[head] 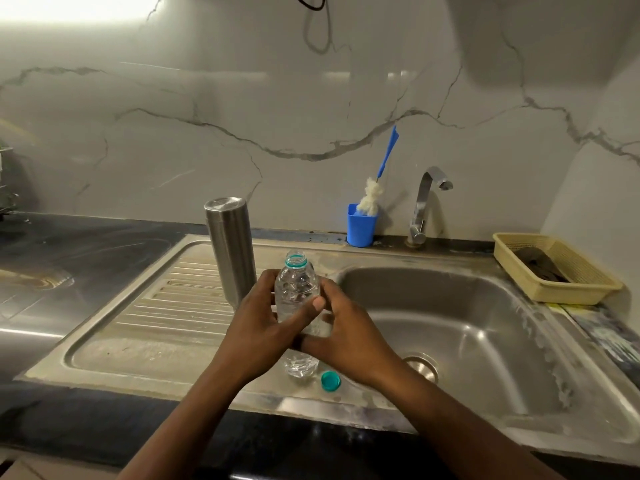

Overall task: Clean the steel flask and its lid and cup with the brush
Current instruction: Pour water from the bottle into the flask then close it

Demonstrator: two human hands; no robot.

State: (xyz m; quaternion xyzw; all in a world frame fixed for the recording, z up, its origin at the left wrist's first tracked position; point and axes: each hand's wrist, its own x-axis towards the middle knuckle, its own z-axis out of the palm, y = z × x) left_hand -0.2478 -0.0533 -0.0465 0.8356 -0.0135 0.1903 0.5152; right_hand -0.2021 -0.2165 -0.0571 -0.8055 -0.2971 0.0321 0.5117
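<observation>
head view: left hand [258, 327] and right hand [346, 337] both clamped round clear plastic bottle [296, 282], upright, mouth uncapped, base at front rim of sink [485, 341]. teal cap [330, 381] on rim just beside bottle base. steel flask [230, 251] upright on drainboard [156, 306], just behind left hand, lid [224, 203] on, untouched. brush [372, 199] head-down in blue holder [361, 230] at back edge, handle up against wall, near tap [424, 206].

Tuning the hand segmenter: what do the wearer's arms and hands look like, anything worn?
Nothing worn. The left hand and right hand are bare, with no gloves, rings or watch visible. The left forearm and right forearm are bare to the frame edge, no sleeve in view.
</observation>
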